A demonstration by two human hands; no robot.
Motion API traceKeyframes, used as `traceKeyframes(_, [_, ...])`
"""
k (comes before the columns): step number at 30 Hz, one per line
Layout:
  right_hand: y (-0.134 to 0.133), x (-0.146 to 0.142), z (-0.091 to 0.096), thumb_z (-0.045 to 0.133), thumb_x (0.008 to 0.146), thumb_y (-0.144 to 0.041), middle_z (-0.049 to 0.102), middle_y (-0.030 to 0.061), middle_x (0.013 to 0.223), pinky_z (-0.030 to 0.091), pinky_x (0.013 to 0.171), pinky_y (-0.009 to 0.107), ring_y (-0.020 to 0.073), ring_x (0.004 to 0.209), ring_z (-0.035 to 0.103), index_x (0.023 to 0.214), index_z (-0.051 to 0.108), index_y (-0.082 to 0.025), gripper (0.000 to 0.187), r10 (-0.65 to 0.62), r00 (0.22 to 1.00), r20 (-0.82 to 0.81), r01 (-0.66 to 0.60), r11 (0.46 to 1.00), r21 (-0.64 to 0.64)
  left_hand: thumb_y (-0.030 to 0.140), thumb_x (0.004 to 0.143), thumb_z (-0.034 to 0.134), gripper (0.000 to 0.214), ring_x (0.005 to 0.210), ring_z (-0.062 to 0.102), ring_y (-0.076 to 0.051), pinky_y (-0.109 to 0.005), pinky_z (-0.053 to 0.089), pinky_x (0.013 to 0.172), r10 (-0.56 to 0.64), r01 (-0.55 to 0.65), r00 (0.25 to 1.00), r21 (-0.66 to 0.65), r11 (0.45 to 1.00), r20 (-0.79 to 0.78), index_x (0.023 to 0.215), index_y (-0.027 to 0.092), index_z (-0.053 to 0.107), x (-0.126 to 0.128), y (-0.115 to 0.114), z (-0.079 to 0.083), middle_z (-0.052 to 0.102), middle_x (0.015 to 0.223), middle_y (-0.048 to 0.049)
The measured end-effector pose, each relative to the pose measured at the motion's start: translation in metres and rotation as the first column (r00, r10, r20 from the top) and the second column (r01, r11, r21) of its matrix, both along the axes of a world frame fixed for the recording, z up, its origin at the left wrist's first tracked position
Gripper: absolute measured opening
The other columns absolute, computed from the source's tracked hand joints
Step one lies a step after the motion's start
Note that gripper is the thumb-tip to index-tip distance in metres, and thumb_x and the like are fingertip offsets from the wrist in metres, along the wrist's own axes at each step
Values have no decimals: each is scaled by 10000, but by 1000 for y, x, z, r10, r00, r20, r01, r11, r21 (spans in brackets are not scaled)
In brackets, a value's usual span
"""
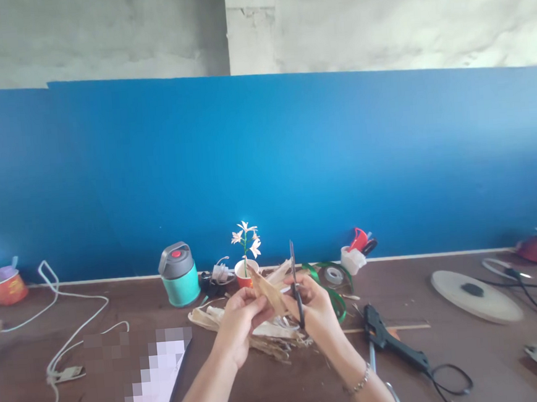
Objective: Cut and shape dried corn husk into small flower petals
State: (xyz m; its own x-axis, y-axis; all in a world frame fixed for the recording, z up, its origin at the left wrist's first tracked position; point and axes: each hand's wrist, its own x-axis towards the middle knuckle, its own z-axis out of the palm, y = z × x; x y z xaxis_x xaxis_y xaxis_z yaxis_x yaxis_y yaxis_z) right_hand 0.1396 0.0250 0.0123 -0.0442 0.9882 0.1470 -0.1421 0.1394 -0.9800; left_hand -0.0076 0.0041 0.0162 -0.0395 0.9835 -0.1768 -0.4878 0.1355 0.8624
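My left hand (243,317) pinches a tan piece of dried corn husk (269,292) between thumb and fingers. Black-handled scissors (294,267) are in my right hand (316,302), their blades pointing upward, just right of the husk. Whether my right fingers also touch the husk, I cannot tell. Beneath and behind both hands lies a loose pile of dried husks (208,319), partly hidden by them. Just beyond stands a paper cup (240,271) holding a green stem with several pale flowers (245,234).
A teal jar with a grey lid (181,282) stands left of the cup. Green ribbon (337,304) and a tape roll (334,275) lie behind my right hand. Further right are a hot glue gun (393,340) and a round lid (475,296). White cables (74,297) trail on the left.
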Motion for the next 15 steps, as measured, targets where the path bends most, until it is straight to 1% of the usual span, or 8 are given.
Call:
traceKeyframes(2, [0, 1, 2, 758, 575, -242, 542, -70, 500, 323, 366, 187, 65, 372, 392, 813, 568, -186, 310, 38, 999, -13, -39, 998, -45, 267, 553, 851, 305, 750, 671, -179, -290, 513, 746, -81, 81, 997, 35, 996, -4, 770, 153, 670, 2, -2, 3, 729, 797, -58])
traceKeyframes(5, [-2, 4, 2, 742, 574, -242, 534, -79, 499, 327, 342, 176, 55, 355, 382, 802, 571, -180, 292, 105, 994, -1, -105, 990, -92, 319, 603, 827, 309, 733, 664, -185, -245, 481, 639, -172, 180, 978, 65, 981, -121, 832, 136, 731, 7, -7, 5, 737, 795, -82])
traceKeyframes(7, [-8, 5, -2, 744, 570, -241, 515, -86, 499, 335, 340, 169, 55, 365, 391, 795, 575, -176, 288, 144, 990, 2, -143, 982, -122, 365, 613, 814, 341, 669, 658, -183, -242, 460, 582, -138, 148, 979, 55, 987, -147, 849, 129, 745, 12, -12, 1, 732, 736, -77])
traceKeyframes(8, [-13, 6, -5, 746, 572, -245, 511, -86, 507, 345, 348, 168, 59, 379, 407, 793, 576, -176, 287, 157, 988, -8, -157, 977, -142, 385, 620, 805, 375, 643, 658, -187, -254, 464, 574, -113, 120, 985, 45, 992, -129, 887, 129, 744, 15, -14, -3, 731, 727, -75])
traceKeyframes(10, [-24, 7, -12, 753, 570, -256, 513, -83, 521, 361, 369, 167, 69, 414, 441, 789, 571, -177, 296, 167, 985, -33, -170, 967, -188, 409, 642, 778, 446, 616, 665, -207, -295, 488, 581, -132, 133, 988, 15, 991, -74, 985, 130, 724, 21, -21, -14, 734, 739, -78])
traceKeyframes(11, [-31, 7, -16, 759, 567, -263, 520, -82, 524, 358, 373, 166, 72, 423, 449, 792, 567, -179, 307, 168, 985, -40, -173, 961, -216, 424, 654, 763, 443, 603, 665, -211, -300, 490, 569, -136, 136, 989, 0, 991, -64, 977, 125, 722, 24, -24, -21, 731, 726, -77])
traceKeyframes(13, [-43, 7, -22, 769, 562, -283, 520, -88, 506, 336, 377, 161, 67, 416, 435, 796, 560, -182, 329, 159, 987, -40, -164, 951, -262, 432, 645, 758, 381, 564, 651, -196, -279, 475, 530, -64, 61, 995, -42, 997, -73, 860, 120, 724, 27, -29, -32, 715, 664, -59])
traceKeyframes(15, [-50, 8, -28, 772, 571, -298, 532, -88, 496, 314, 382, 156, 65, 415, 430, 811, 552, -186, 344, 143, 989, -35, -147, 949, -279, 450, 640, 753, 382, 534, 640, -187, -273, 467, 519, -71, 66, 996, -84, 994, -56, 828, 120, 716, 27, -32, -39, 704, 631, -49])
